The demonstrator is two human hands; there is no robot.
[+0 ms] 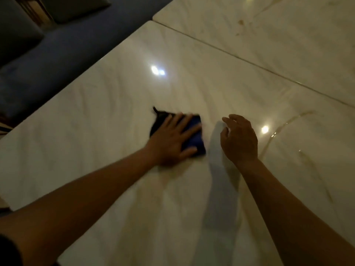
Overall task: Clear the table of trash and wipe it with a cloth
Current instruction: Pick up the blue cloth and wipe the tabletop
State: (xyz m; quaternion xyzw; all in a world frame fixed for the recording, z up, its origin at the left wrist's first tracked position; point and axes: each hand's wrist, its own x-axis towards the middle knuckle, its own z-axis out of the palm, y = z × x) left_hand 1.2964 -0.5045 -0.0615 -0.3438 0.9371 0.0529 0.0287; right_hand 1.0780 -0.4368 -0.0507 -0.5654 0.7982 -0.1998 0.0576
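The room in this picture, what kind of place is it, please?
Probably a dim restaurant or lounge: two glossy marble-look tables pushed together, blue upholstered seating alongside. The left hand presses a dark cloth flat, wiping.

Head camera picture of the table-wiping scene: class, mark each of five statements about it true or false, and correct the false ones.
1. The left hand presses flat on a dark blue cloth. True.
2. The right hand also rests on the cloth. False: it is apart from the cloth, fingers loosely curled.
3. The marble table shows bright light reflections. True.
4. Plates and cups crowd the table. False: none are visible.
5. Brownish streaks mark the far slab. True.
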